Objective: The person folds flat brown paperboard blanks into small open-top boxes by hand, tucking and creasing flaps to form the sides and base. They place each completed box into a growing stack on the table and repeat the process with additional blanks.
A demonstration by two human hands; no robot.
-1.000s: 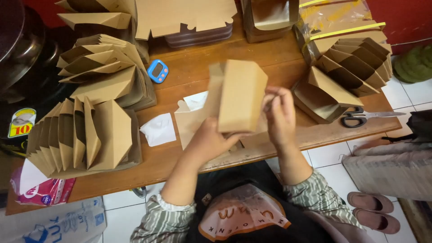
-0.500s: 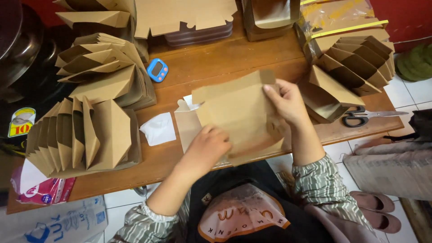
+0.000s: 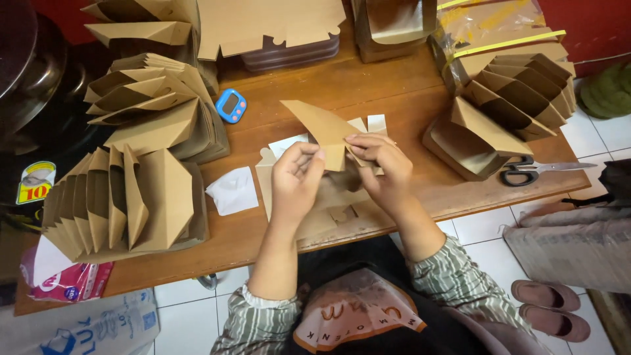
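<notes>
Both my hands hold a brown cardboard box blank (image 3: 323, 126) above the middle of the wooden table (image 3: 388, 89). My left hand (image 3: 296, 181) pinches its lower left part and my right hand (image 3: 381, 164) pinches its lower right part, folding it so a pointed flap sticks up to the left. Under my hands lies a flat brown cardboard sheet (image 3: 328, 210) on the table, partly hidden by them.
Rows of folded brown boxes stand at the left (image 3: 125, 197), back left (image 3: 154, 108) and right (image 3: 506, 108). A small blue timer (image 3: 231, 106), a white paper scrap (image 3: 231, 190) and black scissors (image 3: 526, 172) lie on the table. Slippers (image 3: 545, 306) sit on the tiled floor.
The blank was a raised box shape, then spread flat on the table under both hands; now it is lifted and folded between my fingertips, hands closer together.
</notes>
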